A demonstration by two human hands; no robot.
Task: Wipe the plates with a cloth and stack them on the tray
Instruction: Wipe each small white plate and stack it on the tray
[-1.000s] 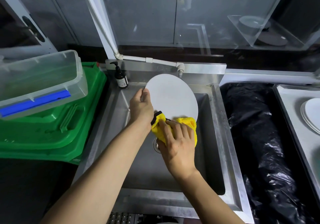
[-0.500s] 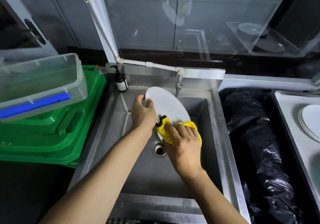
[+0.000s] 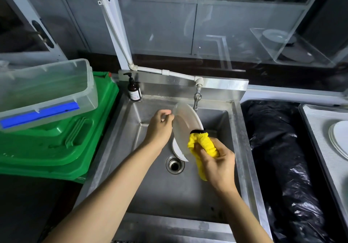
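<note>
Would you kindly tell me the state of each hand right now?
Left hand: closed, holding the white plate by its rim.
Right hand: closed, gripping the yellow cloth.

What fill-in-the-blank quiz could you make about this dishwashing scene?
1. The left hand holds a white ____ over the sink.
2. The right hand grips a cloth coloured ____.
3. The soap bottle stands at the sink's back ____ corner.
Missing words: plate, yellow, left.
</note>
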